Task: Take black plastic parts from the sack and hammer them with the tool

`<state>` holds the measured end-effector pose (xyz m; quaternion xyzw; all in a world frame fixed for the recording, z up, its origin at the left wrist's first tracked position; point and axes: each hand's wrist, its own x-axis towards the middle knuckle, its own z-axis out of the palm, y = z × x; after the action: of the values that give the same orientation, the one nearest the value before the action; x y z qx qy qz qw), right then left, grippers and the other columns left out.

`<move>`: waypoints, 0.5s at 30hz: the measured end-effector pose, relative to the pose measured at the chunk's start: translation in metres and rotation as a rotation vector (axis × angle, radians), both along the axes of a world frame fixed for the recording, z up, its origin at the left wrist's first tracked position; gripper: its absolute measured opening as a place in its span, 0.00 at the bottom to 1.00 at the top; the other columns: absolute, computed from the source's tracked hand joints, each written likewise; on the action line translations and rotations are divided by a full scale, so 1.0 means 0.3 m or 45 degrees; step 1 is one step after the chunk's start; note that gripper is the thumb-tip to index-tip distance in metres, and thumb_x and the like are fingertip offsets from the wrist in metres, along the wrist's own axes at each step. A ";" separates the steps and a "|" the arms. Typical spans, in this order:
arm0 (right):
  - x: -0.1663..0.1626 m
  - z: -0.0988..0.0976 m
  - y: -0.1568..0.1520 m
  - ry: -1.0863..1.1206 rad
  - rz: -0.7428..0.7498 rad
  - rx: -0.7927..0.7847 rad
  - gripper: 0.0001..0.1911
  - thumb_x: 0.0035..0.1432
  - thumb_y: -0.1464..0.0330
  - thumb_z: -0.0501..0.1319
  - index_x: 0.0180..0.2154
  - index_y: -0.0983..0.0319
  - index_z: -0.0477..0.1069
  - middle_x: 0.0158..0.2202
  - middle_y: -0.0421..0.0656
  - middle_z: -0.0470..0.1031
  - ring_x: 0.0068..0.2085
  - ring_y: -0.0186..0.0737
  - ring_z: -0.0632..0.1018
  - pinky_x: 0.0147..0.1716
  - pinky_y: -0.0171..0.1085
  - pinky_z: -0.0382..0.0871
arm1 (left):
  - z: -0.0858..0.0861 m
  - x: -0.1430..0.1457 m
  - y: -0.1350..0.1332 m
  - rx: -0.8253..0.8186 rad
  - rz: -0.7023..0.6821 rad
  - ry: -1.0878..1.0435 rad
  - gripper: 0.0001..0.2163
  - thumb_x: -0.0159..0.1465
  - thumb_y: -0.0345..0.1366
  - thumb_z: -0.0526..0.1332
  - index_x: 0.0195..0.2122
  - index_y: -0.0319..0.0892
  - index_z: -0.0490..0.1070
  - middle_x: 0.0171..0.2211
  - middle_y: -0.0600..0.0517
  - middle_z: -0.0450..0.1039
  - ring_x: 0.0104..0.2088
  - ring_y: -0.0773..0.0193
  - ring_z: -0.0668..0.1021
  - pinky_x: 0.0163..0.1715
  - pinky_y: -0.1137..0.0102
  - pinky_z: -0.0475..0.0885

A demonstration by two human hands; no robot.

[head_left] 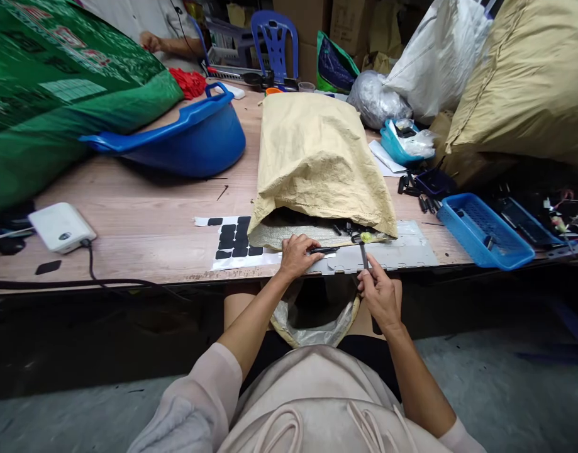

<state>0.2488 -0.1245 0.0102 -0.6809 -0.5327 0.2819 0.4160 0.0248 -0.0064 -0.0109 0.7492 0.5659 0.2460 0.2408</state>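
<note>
My left hand rests at the front edge of the table, its thumb and fingers closed on a slim black pen-like piece. In my right hand, a dark narrow strip stands between thumb and fingers. Its upper end is by a small yellow-green piece; whether they are joined I cannot tell. Behind both hands lies a tan woven sack, its mouth open towards me. Several small black pieces show inside the mouth. A second open sack hangs between my knees, below the table edge.
Black rounded stickers on a white sheet lie left of the sack. Further left are a blue basin, a white box with a cable and a green sack. On the right stands a blue basket. Another person's hand shows behind.
</note>
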 end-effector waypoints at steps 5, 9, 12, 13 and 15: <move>-0.099 0.004 0.005 -0.029 0.180 0.067 0.28 0.69 0.62 0.55 0.67 0.61 0.70 0.43 0.46 0.84 0.37 0.38 0.82 0.40 0.36 0.80 | -0.003 0.001 -0.004 0.012 -0.013 -0.001 0.08 0.61 0.40 0.74 0.41 0.49 0.82 0.40 0.50 0.79 0.48 0.51 0.74 0.54 0.56 0.62; -0.122 -0.042 0.015 -0.168 0.249 0.230 0.26 0.69 0.67 0.54 0.64 0.61 0.74 0.59 0.50 0.80 0.57 0.45 0.81 0.60 0.45 0.77 | -0.001 -0.001 -0.006 0.010 -0.034 -0.011 0.09 0.60 0.40 0.74 0.42 0.50 0.82 0.40 0.51 0.79 0.48 0.52 0.74 0.54 0.56 0.62; -0.122 -0.071 0.012 -0.198 0.252 0.233 0.26 0.68 0.69 0.53 0.64 0.60 0.74 0.60 0.49 0.80 0.60 0.45 0.80 0.62 0.45 0.75 | -0.001 -0.001 -0.005 0.012 -0.036 -0.017 0.09 0.60 0.41 0.74 0.41 0.50 0.82 0.39 0.51 0.79 0.47 0.52 0.74 0.54 0.56 0.62; -0.120 -0.075 0.012 -0.199 0.249 0.220 0.26 0.68 0.69 0.53 0.64 0.60 0.74 0.60 0.49 0.80 0.59 0.45 0.80 0.62 0.45 0.76 | -0.002 0.000 -0.005 0.014 -0.034 -0.019 0.09 0.60 0.42 0.74 0.41 0.50 0.82 0.39 0.51 0.79 0.47 0.52 0.74 0.54 0.56 0.62; -0.118 -0.073 0.012 -0.191 0.242 0.200 0.26 0.68 0.68 0.53 0.64 0.60 0.74 0.60 0.48 0.80 0.59 0.44 0.81 0.61 0.45 0.76 | -0.004 0.001 -0.003 0.012 -0.032 -0.024 0.09 0.60 0.43 0.74 0.40 0.50 0.82 0.38 0.51 0.79 0.47 0.52 0.74 0.54 0.55 0.62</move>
<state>0.2135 -0.1210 -0.0118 -0.6119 -0.6448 0.2260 0.3984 0.0250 -0.0074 -0.0120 0.7551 0.5529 0.2526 0.2458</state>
